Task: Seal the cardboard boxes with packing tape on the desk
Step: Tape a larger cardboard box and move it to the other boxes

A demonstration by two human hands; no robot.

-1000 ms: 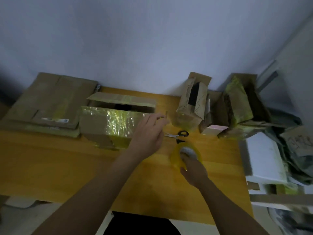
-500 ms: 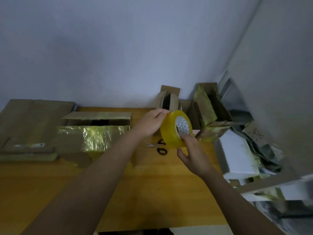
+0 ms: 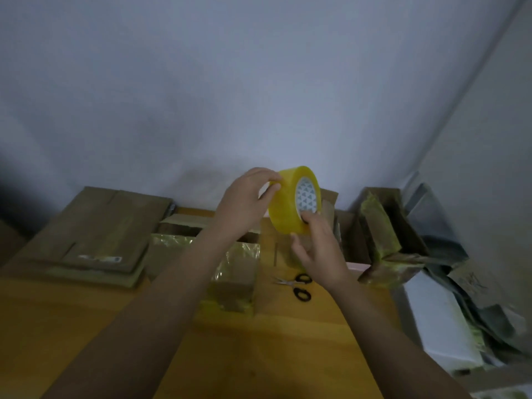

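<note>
A: Head view, notes. What had changed over the last second?

B: The tape roll [image 3: 293,200] had come up off the desk [image 3: 86,326]. A second earlier it stood on the wood near the scissors [image 3: 296,286] under the right hand; half a second earlier it was at chest height; at this moment it was held higher, in front of the wall.

A: Grips?

B: Right hand [image 3: 318,249] held the roll from below, thumb hooked into the patterned core, other fingers spread and mostly straight. Left hand [image 3: 247,203] had fingertips curled and pinching at the roll's outer face, near its top left edge.

A: Any tape pulled free?

B: Could not tell; no loose strip showed. My reading: the left fingers were hunting for the tape end.

A: And the boxes?

B: The open box [image 3: 230,272], its front glossy with yellowish tape, sat on the desk below the forearms, top flap raised at the back. Flattened cardboard [image 3: 95,234] lay far left; more boxes [image 3: 383,234] crowded the right edge.

A: Meaning for the task?

B: Sealing not yet begun on this box; the roll was merely readied.
</note>
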